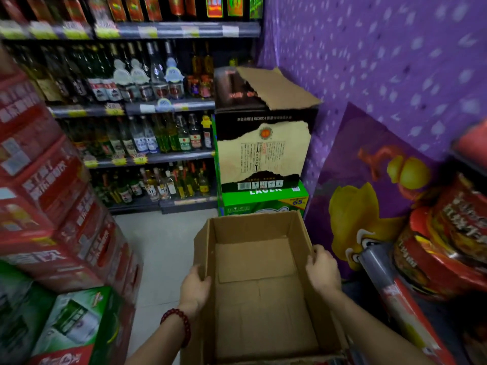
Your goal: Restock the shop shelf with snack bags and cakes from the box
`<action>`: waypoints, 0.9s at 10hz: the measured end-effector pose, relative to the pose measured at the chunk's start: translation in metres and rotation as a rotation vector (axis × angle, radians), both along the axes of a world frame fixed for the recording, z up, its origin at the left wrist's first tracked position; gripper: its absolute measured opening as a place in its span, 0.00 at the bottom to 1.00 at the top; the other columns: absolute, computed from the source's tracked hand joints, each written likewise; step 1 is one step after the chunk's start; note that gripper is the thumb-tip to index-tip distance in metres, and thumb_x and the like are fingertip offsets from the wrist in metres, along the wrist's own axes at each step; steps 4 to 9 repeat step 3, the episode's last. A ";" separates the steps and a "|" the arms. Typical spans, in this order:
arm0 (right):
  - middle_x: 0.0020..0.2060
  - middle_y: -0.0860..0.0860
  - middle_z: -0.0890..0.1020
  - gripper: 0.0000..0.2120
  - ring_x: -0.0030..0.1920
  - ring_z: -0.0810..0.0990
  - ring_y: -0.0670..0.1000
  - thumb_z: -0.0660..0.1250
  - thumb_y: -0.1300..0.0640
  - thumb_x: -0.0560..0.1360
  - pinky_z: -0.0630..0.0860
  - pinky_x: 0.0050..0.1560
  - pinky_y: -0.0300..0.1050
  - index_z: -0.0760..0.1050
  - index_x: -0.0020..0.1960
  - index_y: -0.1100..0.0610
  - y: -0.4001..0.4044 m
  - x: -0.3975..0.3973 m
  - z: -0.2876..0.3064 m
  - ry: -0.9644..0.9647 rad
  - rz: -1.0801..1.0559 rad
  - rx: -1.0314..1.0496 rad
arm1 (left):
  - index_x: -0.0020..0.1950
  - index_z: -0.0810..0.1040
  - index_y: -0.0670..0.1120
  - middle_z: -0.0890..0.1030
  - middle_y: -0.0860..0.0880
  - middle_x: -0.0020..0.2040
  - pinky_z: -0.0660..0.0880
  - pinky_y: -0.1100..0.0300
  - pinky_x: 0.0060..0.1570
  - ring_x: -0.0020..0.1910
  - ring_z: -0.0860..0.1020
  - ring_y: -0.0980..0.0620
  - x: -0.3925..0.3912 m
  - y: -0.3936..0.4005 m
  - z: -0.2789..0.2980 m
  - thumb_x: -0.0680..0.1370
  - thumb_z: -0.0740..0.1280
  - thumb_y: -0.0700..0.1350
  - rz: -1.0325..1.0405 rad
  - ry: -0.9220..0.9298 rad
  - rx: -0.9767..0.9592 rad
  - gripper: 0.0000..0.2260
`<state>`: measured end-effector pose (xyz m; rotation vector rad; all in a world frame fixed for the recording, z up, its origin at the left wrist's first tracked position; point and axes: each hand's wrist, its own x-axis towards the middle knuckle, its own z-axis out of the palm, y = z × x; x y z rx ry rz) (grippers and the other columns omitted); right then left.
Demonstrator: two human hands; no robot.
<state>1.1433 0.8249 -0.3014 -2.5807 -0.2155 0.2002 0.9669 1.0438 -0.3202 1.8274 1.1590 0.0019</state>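
Note:
An open brown cardboard box (263, 299) is in front of me at the bottom centre, and its inside shows only bare cardboard. My left hand (193, 288), with a red bead bracelet on the wrist, grips the box's left wall. My right hand (322, 270) grips the top of the right wall. Red snack bags (448, 246) lie on a shelf at the right edge.
Stacked red cartons (52, 193) and green cartons (66, 325) crowd the left. Shelves of bottles (145, 133) fill the back. A dark carton (263, 146) sits on a green lager carton (263, 204) just beyond the box. A purple wall and poster (369, 193) stand to the right. Pale floor (160, 246) runs between.

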 end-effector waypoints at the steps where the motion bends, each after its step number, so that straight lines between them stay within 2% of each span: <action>1: 0.52 0.57 0.81 0.11 0.53 0.80 0.58 0.61 0.58 0.78 0.77 0.50 0.49 0.74 0.59 0.59 0.011 -0.011 0.038 0.054 0.039 0.015 | 0.66 0.72 0.42 0.77 0.41 0.62 0.72 0.58 0.57 0.59 0.76 0.43 -0.001 0.006 0.040 0.79 0.62 0.42 -0.035 -0.022 0.031 0.15; 2: 0.53 0.56 0.82 0.13 0.54 0.80 0.57 0.62 0.58 0.78 0.75 0.51 0.45 0.75 0.61 0.57 0.032 -0.024 0.072 0.039 0.118 0.068 | 0.62 0.75 0.43 0.79 0.43 0.59 0.71 0.60 0.55 0.56 0.77 0.46 -0.002 0.019 0.086 0.79 0.62 0.42 -0.060 -0.124 0.049 0.13; 3: 0.52 0.53 0.84 0.12 0.52 0.82 0.54 0.63 0.56 0.77 0.78 0.53 0.47 0.77 0.58 0.56 0.063 -0.037 0.105 -0.013 0.192 0.108 | 0.60 0.77 0.43 0.81 0.45 0.54 0.71 0.61 0.51 0.53 0.78 0.48 -0.011 0.036 0.134 0.79 0.62 0.42 -0.081 -0.216 0.125 0.11; 9: 0.52 0.53 0.84 0.12 0.52 0.82 0.54 0.63 0.56 0.77 0.78 0.53 0.47 0.77 0.58 0.56 0.063 -0.037 0.105 -0.013 0.192 0.108 | 0.60 0.77 0.43 0.81 0.45 0.54 0.71 0.61 0.51 0.53 0.78 0.48 -0.011 0.036 0.134 0.79 0.62 0.42 -0.081 -0.216 0.125 0.11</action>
